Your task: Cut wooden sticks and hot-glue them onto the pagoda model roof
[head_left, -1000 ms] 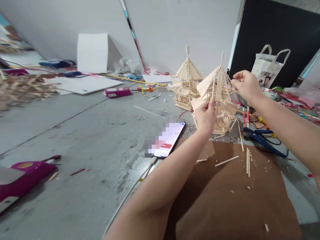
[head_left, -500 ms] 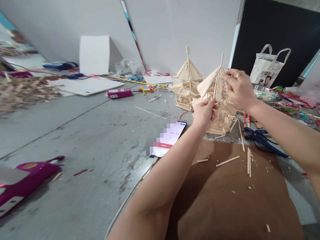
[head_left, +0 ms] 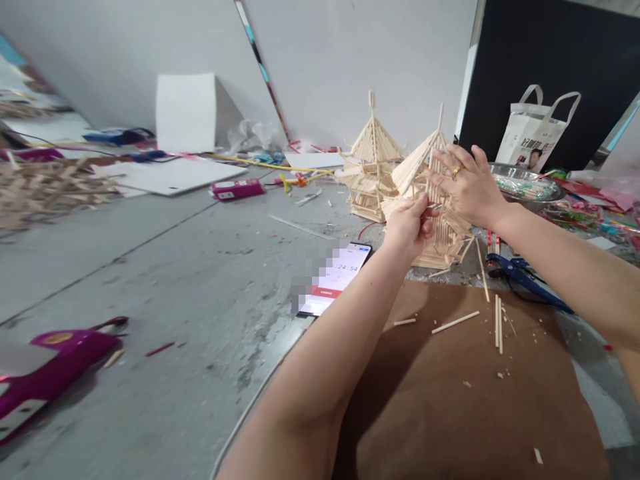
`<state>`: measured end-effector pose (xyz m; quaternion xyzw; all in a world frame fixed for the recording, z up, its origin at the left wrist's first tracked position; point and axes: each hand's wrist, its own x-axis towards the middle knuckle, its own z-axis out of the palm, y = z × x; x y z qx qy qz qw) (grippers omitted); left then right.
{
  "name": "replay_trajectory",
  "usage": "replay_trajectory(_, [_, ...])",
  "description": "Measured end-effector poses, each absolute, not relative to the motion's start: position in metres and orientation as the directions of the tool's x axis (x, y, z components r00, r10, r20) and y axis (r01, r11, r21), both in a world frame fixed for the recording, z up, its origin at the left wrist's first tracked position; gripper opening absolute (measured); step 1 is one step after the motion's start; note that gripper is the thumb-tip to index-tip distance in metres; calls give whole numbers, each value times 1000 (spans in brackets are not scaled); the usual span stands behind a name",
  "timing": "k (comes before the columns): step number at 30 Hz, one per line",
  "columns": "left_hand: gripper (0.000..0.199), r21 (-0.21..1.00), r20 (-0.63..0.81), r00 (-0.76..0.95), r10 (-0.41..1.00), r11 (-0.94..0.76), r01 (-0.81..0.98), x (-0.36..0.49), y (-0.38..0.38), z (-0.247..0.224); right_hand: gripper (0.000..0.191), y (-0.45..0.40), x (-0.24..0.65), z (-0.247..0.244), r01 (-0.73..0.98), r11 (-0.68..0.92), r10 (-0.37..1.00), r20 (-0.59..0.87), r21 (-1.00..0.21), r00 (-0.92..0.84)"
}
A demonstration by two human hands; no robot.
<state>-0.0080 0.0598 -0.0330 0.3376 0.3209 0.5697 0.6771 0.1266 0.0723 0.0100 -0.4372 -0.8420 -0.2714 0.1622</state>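
Observation:
A model pavilion (head_left: 413, 167) built of thin wooden sticks stands at the far edge of a brown sheet (head_left: 430, 400). My left hand (head_left: 406, 228) is closed on it below the upper roof, thumb and fingers pinching near the eave; the exact spot gripped is partly hidden. Spread fingers of my right hand (head_left: 473, 187), a ring on one, lie against the right face of that roof and cover part of it. Just behind to the left is another stick pavilion (head_left: 376, 143) with a finished-looking pointed roof, touched by neither hand.
Loose sticks (head_left: 499, 325) and scraps lie on the brown sheet, beside blue cutting pliers (head_left: 525, 277). A phone (head_left: 333, 280) showing a timer is left of my forearm. Purple power strips (head_left: 237, 189), a metal bowl (head_left: 525, 183) and a white bag (head_left: 533, 137) stand around.
My right hand has moved from a pinch near the roof's top to fingers spread lower on its right face. My left hand stays in place.

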Motion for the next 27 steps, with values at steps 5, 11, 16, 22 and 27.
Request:
replay_trajectory(5, [21,789,-79,171,982,166,-591,-9,62,-33,42,71,127,9,831,449,653,514,328,-556])
replay_trajectory(11, [20,786,-97,150,984,169,-594,-9,61,-33,41,72,128,9,823,469,641,517,321,-567])
replay_trajectory(16, [20,803,-70,125,990,131,-581,-7,59,-35,37,74,129,8,813,515,617,541,271,-571])
replay_trajectory(22, [21,829,-7,95,995,59,-557,-6,58,-36,37,73,129,8,817,517,620,545,257,-564])
replay_trajectory(27, [22,837,-17,74,997,55,-544,-5,57,-35,42,72,129,7,827,460,639,526,322,-561])
